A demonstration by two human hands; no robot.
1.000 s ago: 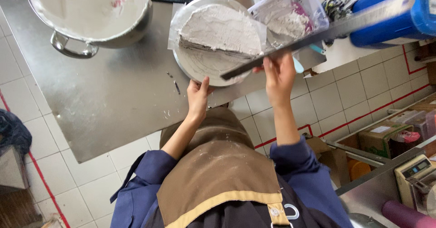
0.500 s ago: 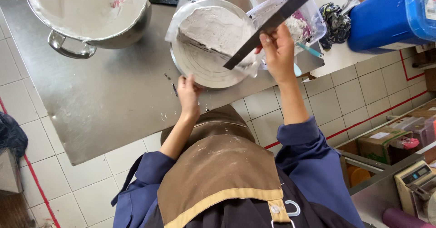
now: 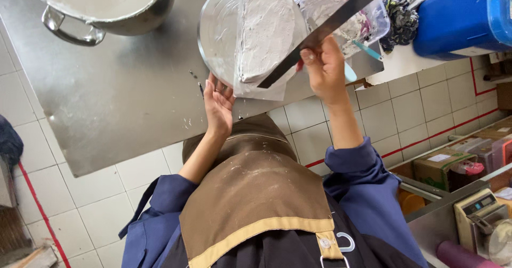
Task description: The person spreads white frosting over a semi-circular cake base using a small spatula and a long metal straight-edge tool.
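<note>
Round tray (image 3: 218, 33) has turned, frosted slab (image 3: 265, 28) now running top-to-bottom; right hand (image 3: 322, 68) grips long metal ruler (image 3: 330, 25), axis diagonal, lower-left to upper-right, across slab; left hand (image 3: 218, 100) open, fingers at tray rim.

A big steel pot (image 3: 114, 6) with a loop handle sits at the far left of the steel table (image 3: 106, 102), its inside coated in something white. Over to the right a blue plastic tub (image 3: 461, 14) stands on a white ledge, with a crumpled dark patterned cloth (image 3: 401, 20) just beside it. The floor (image 3: 80, 193) is white tile with red lines running across it. Lower right, a cardboard box (image 3: 440, 166) rests on a shelf, and below it a small scale (image 3: 480, 222) with a round metal part (only partly in view), and a purple roll (image 3: 461, 257) at the edge. A dark blue mop-like cloth (image 3: 9, 142) hangs at the far left.
</note>
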